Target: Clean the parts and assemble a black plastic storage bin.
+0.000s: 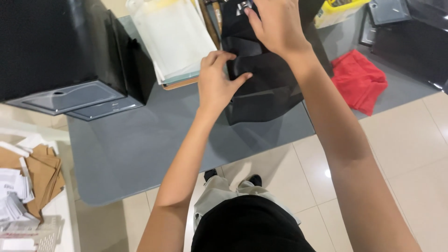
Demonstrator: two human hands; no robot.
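Head view: left hand point(215, 81) pinches a fold of the black garment point(266, 79), fingers closed on the cloth. Right hand point(276, 23) presses flat on its upper end, just above the left, fingers partly spread. Garment lies on the grey surface point(130, 149) under both hands, looks partly folded, edges not yet squared, so folding seems midway. Stack of white mailers point(175, 37) just left of the hands, red cloth point(359, 79) to the right, black box point(60, 51) far left.
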